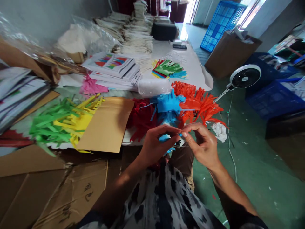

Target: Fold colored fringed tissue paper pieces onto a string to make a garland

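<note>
My left hand (156, 144) and my right hand (202, 144) meet in front of the table edge, both pinched on a small piece of blue cut paper (166, 139) between the fingertips. Just beyond them lie heaps of fringed paper: blue (169, 103), red (140, 119) and orange (197, 101). A tan card sheet (108, 124) lies to the left, over green (51, 122) and yellow (79, 119) paper strips.
A clear plastic box (153, 87), stacked printed sheets (111, 63), pink paper (91, 86) and more coloured strips (168, 68) lie farther back. Flattened cardboard (47, 187) lies at lower left. A white fan (245, 76), blue crates (221, 22) and a crumpled tissue (219, 131) are on the green floor.
</note>
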`<state>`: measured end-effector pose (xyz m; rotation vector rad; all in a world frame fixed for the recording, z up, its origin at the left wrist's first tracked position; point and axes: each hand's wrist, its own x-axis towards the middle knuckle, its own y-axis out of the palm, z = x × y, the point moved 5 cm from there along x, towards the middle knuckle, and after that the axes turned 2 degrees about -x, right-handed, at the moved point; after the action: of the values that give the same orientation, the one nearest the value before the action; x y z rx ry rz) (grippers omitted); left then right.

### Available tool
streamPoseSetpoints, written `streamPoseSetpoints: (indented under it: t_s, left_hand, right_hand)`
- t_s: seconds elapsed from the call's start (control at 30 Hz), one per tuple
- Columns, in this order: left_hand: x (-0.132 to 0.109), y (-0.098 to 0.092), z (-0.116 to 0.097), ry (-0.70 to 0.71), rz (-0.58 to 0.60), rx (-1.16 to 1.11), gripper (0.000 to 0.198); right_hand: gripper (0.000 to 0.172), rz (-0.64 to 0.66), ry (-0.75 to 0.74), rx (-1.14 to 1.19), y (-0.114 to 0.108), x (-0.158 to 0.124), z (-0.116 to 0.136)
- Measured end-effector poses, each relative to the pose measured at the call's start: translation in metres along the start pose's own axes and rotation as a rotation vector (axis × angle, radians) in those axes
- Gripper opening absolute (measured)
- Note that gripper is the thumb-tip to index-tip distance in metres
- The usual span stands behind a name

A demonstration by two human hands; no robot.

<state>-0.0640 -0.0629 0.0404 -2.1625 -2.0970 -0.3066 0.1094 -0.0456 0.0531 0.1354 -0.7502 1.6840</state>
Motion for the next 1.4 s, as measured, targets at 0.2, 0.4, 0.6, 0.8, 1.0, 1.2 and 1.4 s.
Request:
streamPoseSetpoints:
  t_s: [0.2,0.4,0.6,0.8,1.0,1.2,1.4]
  left_hand:
    - [0.000,0.000,0.002,0.012,-0.068,-0.071,0.013]
    - [-0.003,0.004,0.001,0.043,-0.129,-0.104,0.014]
    - [-0.004,0.007,-0.003,0.038,-0.125,-0.084,0.019]
    - [-0.004,0.009,-0.004,0.051,-0.124,-0.092,0.019]
    - [-0.006,0.011,0.002,0.064,-0.099,-0.046,0.017]
    - [-0.004,0.009,0.001,0.060,-0.090,-0.080,0.019]
    - [-0.004,0.010,0.002,0.087,-0.084,-0.023,0.016]
  right_hand:
    - [0.011,-0.011,0.017,-0.005,-0.003,-0.004,-0.002]
    - [0.010,-0.061,0.022,0.032,-0.001,-0.007,-0.001]
    - [0.009,-0.132,0.021,0.015,-0.001,-0.011,-0.001]
    - [0.012,-0.134,-0.007,-0.016,0.002,-0.013,0.004]
    - [0.004,-0.132,-0.032,-0.017,0.004,-0.016,0.005]
    - [0.014,-0.100,-0.004,-0.049,0.000,-0.017,0.001]
    - [0.013,-0.105,-0.039,-0.081,0.002,-0.016,0.005]
